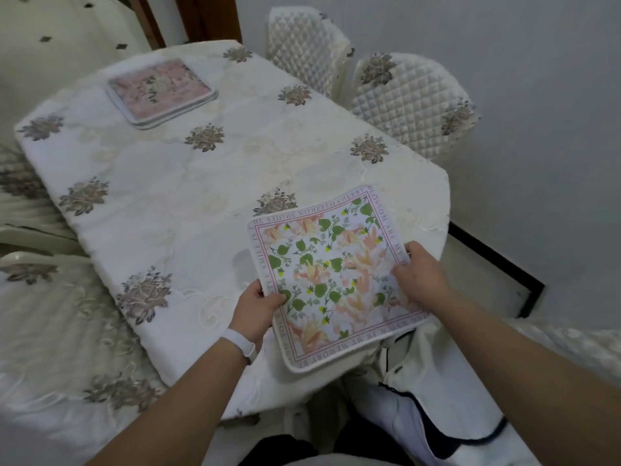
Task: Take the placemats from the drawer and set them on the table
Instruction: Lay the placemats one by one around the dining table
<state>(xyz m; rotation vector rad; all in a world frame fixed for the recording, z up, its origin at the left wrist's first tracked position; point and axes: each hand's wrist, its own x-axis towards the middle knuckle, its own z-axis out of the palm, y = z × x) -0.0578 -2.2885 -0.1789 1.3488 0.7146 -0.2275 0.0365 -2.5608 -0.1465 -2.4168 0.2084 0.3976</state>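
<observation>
The left hand [257, 306] and right hand [420, 275] pinch opposite edges of the placemat [331, 280], seemingly light, thin and bendy.

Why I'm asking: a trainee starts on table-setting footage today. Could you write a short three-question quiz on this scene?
1. True or false: the left hand and the right hand hold the green-leaf placemat at opposite edges.
2. Where do the pink placemats lie? A: stacked at the far end of the table. B: on a quilted chair. C: on the floor.
3. Fill in: the left wrist wears a white ____.
Key: 1 true; 2 A; 3 band.
</observation>
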